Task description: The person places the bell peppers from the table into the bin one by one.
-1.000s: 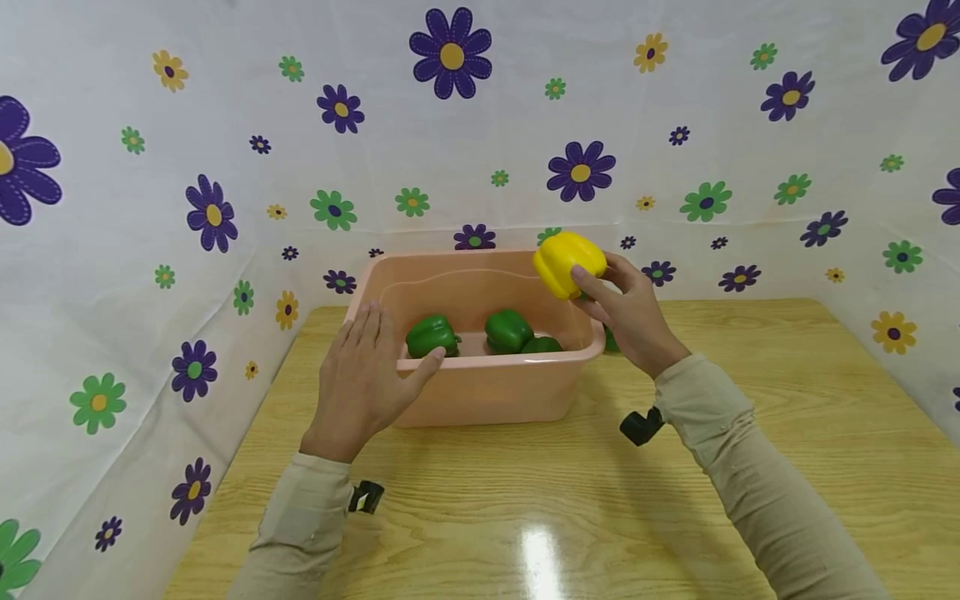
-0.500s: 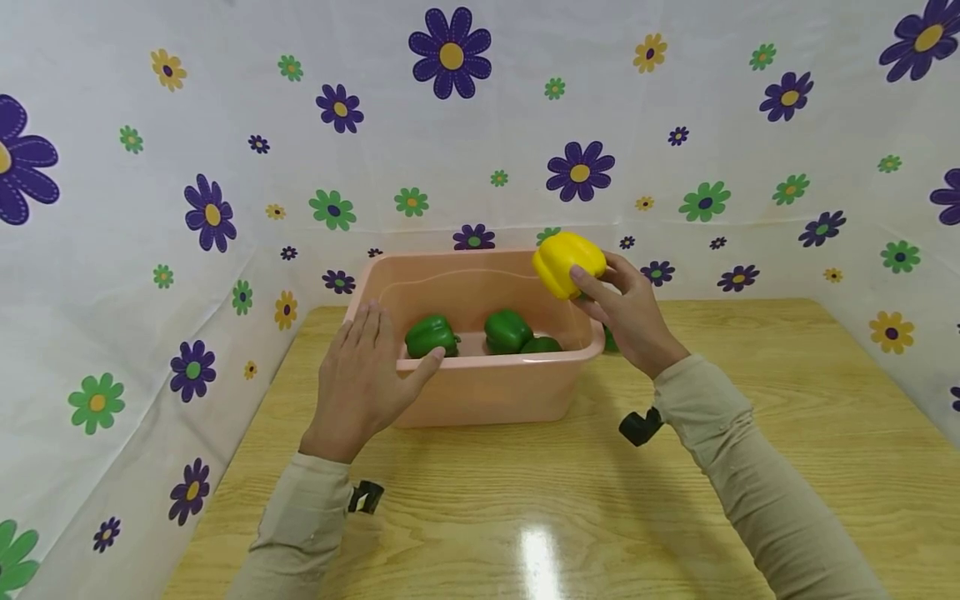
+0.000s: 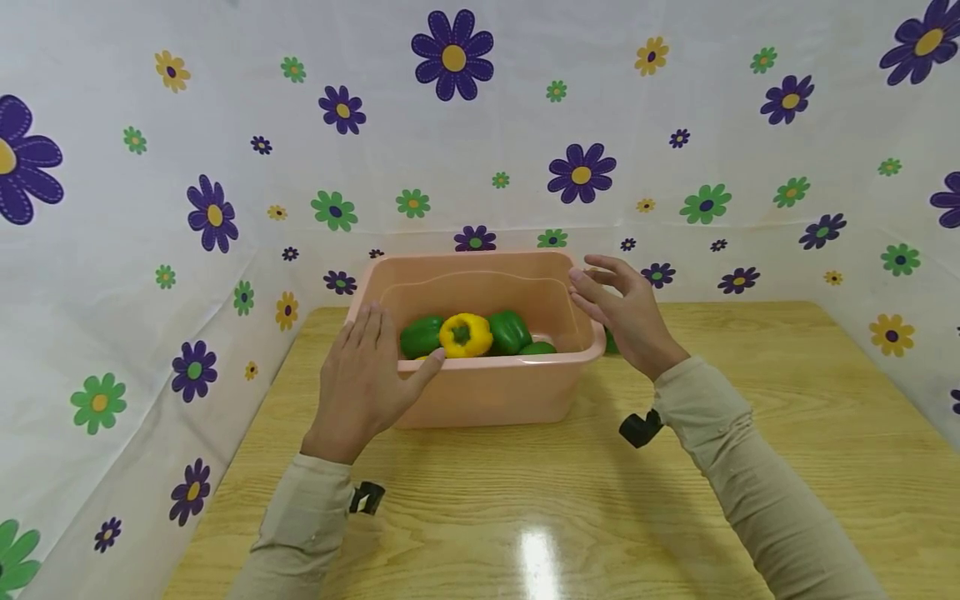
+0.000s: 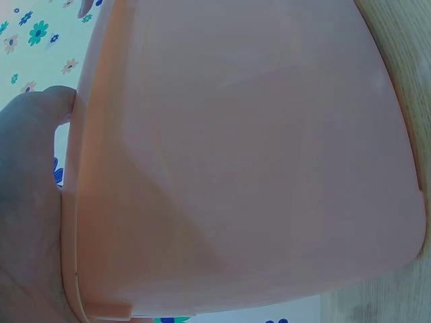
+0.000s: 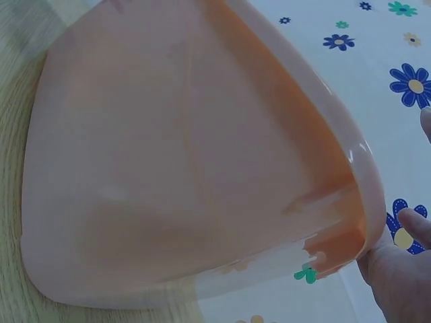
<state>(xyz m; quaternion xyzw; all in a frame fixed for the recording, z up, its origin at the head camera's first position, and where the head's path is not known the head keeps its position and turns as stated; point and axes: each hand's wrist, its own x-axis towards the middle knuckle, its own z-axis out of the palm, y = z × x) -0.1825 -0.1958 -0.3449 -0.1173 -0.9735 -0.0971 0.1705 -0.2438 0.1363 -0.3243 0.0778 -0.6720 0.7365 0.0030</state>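
Left hand (image 3: pixel 362 379): rests flat against the near-left corner of the pink tub (image 3: pixel 487 392), fingers straight, thumb hooked over the rim; wrist view shows the palm (image 4: pixel 27 222) pressed to the tub wall, holding nothing else.
Green pepper, left (image 3: pixel 420 336): inside the tub, just beyond the left thumb, touching the yellow one.
Yellow pepper (image 3: pixel 465 335): inside the tub, stem end up, between the two hands and nearer the left; wedged between green peppers, touched by neither hand.
Green peppers, right (image 3: pixel 510 332): inside the tub, right of the yellow one; a lower one (image 3: pixel 540 348) shows just above the near rim.
Right hand (image 3: pixel 626 312): spread wide and empty, hovering at the tub's right rim, fingers loosely extended over the edge; wrist view shows fingertips (image 5: pixel 417 225) beside the rim, contact not clear.
Green shape behind the right hand (image 3: pixel 609 340): mostly hidden, outside the tub on the desk; cannot tell what it is.
Desk (image 3: pixel 675 500): glossy wood, carries the tub.
Risk, sliding: light tub on a slick desk; a one-sided push from the left hand could skid or turn it.
Risk, tipping: right hand catching the rim on the way past could lift that side and roll the peppers.
Risk, hidden item: reaching blind behind the tub could knock the green shape away.
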